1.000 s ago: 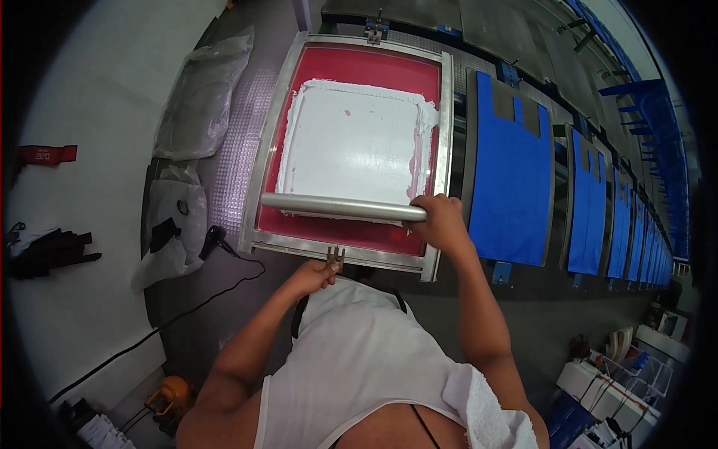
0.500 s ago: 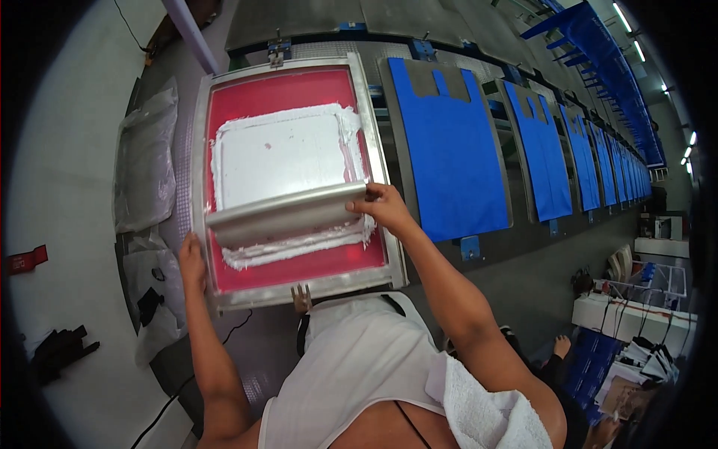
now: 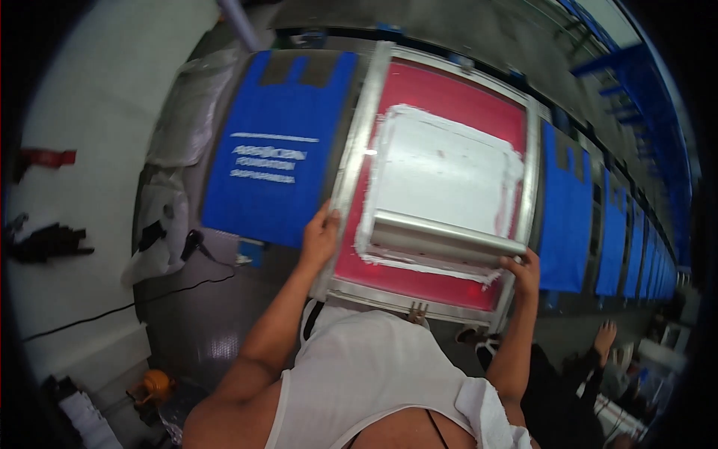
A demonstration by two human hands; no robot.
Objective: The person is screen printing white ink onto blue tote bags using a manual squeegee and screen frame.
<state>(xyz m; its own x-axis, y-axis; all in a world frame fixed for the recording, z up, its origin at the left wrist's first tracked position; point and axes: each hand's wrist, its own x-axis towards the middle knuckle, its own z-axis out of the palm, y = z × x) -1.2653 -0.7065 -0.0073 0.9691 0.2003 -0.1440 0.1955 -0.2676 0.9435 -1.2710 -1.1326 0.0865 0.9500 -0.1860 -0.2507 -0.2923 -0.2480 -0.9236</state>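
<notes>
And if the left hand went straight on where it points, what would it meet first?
Most likely the metal frame: the left hand is close beside its left side, perhaps touching; depth is unclear.

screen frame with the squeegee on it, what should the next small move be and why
Probably square and settle the screen frame before drawing the squeegee: the left hand is on the frame's left side, the right hand grips the squeegee's right end, and the blue cloth left of the frame already bears white print.
</notes>
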